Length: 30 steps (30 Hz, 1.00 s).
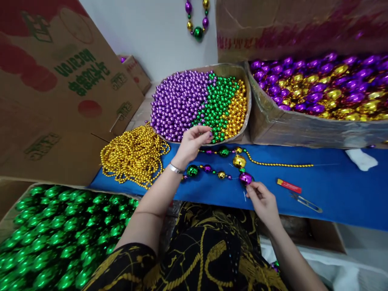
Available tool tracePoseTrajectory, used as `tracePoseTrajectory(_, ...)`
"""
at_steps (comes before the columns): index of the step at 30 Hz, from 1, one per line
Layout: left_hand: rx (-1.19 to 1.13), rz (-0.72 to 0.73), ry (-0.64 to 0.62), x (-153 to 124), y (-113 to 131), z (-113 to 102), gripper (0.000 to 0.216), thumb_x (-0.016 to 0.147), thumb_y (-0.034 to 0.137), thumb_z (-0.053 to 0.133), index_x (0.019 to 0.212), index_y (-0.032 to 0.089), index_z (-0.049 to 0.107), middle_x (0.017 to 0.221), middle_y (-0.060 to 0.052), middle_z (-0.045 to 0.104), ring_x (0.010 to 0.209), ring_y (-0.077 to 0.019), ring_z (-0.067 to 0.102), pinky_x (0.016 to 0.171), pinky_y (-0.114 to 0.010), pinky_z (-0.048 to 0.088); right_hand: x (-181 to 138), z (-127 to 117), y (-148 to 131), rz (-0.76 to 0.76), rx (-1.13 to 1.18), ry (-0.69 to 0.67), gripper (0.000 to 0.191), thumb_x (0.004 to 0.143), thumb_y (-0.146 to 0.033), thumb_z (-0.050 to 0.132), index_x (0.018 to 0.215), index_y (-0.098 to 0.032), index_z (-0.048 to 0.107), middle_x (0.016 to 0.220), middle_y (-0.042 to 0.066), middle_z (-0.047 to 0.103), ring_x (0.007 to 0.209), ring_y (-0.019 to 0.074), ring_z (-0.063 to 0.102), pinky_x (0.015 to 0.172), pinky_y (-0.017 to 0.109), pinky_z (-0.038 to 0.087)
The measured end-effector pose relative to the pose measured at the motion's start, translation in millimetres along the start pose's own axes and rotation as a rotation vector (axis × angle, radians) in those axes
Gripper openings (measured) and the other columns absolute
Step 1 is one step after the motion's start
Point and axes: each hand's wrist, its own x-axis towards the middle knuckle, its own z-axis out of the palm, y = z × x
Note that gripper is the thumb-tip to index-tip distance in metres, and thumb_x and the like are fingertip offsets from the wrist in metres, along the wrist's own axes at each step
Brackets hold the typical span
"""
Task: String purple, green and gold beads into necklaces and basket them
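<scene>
My left hand (195, 141) is closed in a pinch over the near edge of the bead box, with what looks like a small purple bead at the fingertips. My right hand (263, 200) pinches the string close under a large purple bead (246, 178). Above that bead, a large gold bead (239, 161) belongs to the same strand. Two rows of the strand lie on the blue cloth, with a big green bead (192, 171) in the nearer row. A chain of small gold beads (279, 164) runs off to the right and ends in a thin thread.
A box of small purple (178, 105), green and gold beads stands behind. Gold bead chains (133, 155) are heaped left, above large green beads (60, 234). A carton (287, 125) holds purple and gold beads. A red lighter (289, 186) and thread snips (306, 203) lie right.
</scene>
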Motion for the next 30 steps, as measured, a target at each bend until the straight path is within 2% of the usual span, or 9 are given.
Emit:
tracePoseTrajectory(3,-0.451,-0.218,-0.111,-24.1,5.4,24.8,0.024,0.079,0.030,0.074,0.098,0.017,0.070,0.101,-0.006,0.072,0.087,-0.0145,0.069,0.081,-0.030,0.057,-2.9,-0.1,0.7,-0.035,-0.054,-0.043,0.018,0.093,-0.038,0.058,0.095,-0.021,0.066,0.086,0.003,0.060,0.069,0.0137,0.064,0.063,0.024,0.053)
tracePoseTrajectory(7,-0.606,-0.337,-0.123,-39.8,3.6,41.8,0.025,0.075,0.027,0.080,0.095,0.015,0.072,0.097,-0.007,0.074,0.084,-0.0135,0.071,0.078,-0.026,0.058,-6.2,-2.3,-1.6,-0.073,-0.124,-0.062,0.017,0.095,-0.035,0.056,0.099,-0.023,0.067,0.086,0.003,0.060,0.072,0.0146,0.063,0.066,0.025,0.052)
tracePoseTrajectory(11,-0.623,-0.335,-0.103,-43.2,0.6,45.2,0.025,0.071,0.026,0.083,0.091,0.015,0.072,0.093,-0.005,0.074,0.081,-0.0133,0.071,0.075,-0.025,0.057,-8.1,-4.1,-6.2,-0.092,-0.171,-0.067,0.016,0.096,-0.034,0.055,0.100,-0.023,0.067,0.085,0.002,0.060,0.072,0.0140,0.063,0.066,0.024,0.050)
tracePoseTrajectory(17,-0.536,-0.250,-0.087,-46.3,0.3,45.5,0.025,0.070,0.027,0.084,0.089,0.016,0.073,0.092,-0.004,0.073,0.083,-0.0135,0.070,0.079,-0.028,0.058,-8.2,-3.8,-11.4,-0.108,-0.194,-0.073,0.017,0.095,-0.034,0.055,0.099,-0.023,0.067,0.084,0.002,0.061,0.071,0.0140,0.063,0.066,0.025,0.050)
tracePoseTrajectory(23,-0.284,-0.061,-0.068,-56.5,-4.7,44.3,0.025,0.071,0.027,0.084,0.091,0.019,0.072,0.092,-0.003,0.073,0.084,-0.0122,0.068,0.082,-0.029,0.057,-13.3,-3.4,-12.7,-0.112,-0.261,-0.040,0.020,0.095,-0.038,0.055,0.097,-0.023,0.067,0.084,0.004,0.064,0.072,0.0153,0.063,0.069,0.028,0.052)
tracePoseTrajectory(25,-0.256,-0.043,-0.096,-64.3,-8.4,47.8,0.029,0.071,0.027,0.084,0.096,0.019,0.071,0.093,-0.004,0.073,0.086,-0.0128,0.068,0.083,-0.029,0.058,-17.2,0.9,-4.4,-0.047,-0.200,-0.023,0.022,0.094,-0.041,0.057,0.099,-0.022,0.066,0.086,0.004,0.065,0.074,0.0154,0.064,0.070,0.028,0.055)
tracePoseTrajectory(27,-0.296,-0.081,-0.119,-74.1,-14.3,53.9,0.034,0.071,0.028,0.084,0.101,0.019,0.069,0.097,-0.004,0.073,0.088,-0.0139,0.069,0.082,-0.029,0.058,-21.2,8.3,8.5,0.058,-0.049,0.010,0.026,0.091,-0.045,0.060,0.103,-0.022,0.062,0.085,0.003,0.065,0.074,0.0151,0.066,0.071,0.029,0.058)
tracePoseTrajectory(30,-0.335,-0.161,-0.108,-89.8,-27.6,64.9,0.031,0.076,0.032,0.080,0.100,0.017,0.069,0.097,-0.007,0.074,0.089,-0.0152,0.070,0.078,-0.028,0.057,-25.9,20.0,29.4,0.186,0.160,0.049,0.034,0.087,-0.050,0.064,0.102,-0.021,0.056,0.086,0.002,0.065,0.074,0.0151,0.068,0.073,0.032,0.062)
